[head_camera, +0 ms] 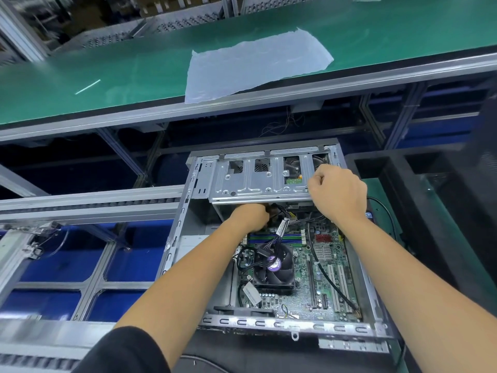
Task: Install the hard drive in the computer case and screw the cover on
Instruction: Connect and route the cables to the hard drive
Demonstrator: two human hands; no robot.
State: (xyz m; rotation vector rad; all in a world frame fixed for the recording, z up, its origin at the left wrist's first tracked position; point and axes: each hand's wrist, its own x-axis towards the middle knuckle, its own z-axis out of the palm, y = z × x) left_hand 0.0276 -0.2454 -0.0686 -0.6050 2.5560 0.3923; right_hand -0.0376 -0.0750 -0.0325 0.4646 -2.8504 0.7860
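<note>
Under the drive cage (258,181) edge, left hand (251,216) grips cables (279,214); right hand (336,192) clasps the cage.

A factory assembly line: green conveyor belt (134,68), aluminium framing (88,200).

The single head-worn camera looks forward and steeply down from above the person's forearms. It sits close over the open computer case (269,251) (wide-angle, so edges bow), with the green conveyor belt (107,76) beyond.

Green conveyor belt (107,76) behind, clear plastic sheet (255,63) on it; aluminium frame rails (88,200) left.
</note>
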